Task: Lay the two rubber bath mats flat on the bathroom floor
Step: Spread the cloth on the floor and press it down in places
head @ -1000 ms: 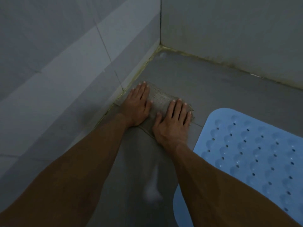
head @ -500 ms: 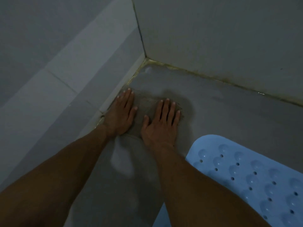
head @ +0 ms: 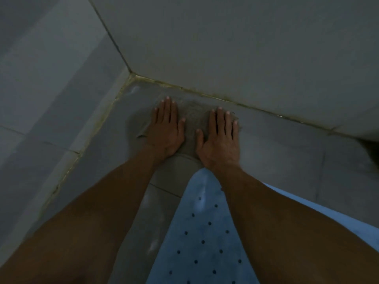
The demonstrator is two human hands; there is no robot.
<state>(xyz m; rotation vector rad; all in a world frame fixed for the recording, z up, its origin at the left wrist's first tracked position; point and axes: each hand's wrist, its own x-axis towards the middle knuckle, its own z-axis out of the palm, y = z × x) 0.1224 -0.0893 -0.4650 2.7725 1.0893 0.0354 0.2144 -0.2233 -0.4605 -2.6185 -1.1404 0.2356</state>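
Note:
A light blue rubber bath mat (head: pixel 205 238) with rows of small holes lies on the grey tiled floor between my forearms; its far end reaches just short of my right wrist. Only this one mat shows. My left hand (head: pixel 167 133) and my right hand (head: pixel 220 142) lie palm down, side by side, fingers spread, pressing on a small grey cloth-like piece (head: pixel 192 121) flat on the floor near the wall. Neither hand grips anything. My arms hide part of the mat.
Two tiled walls meet at a corner (head: pixel 131 74) just left of my hands, with yellowed grout along the floor joint (head: pixel 256 106). A dark shape (head: pixel 372 149) sits at the right edge. Wet-looking patches (head: pixel 152 245) mark the floor at the left.
Both hands and the grey piece have slid right, away from the left wall and up against the far wall. The view has swung, so the blue mat now lies between my arms.

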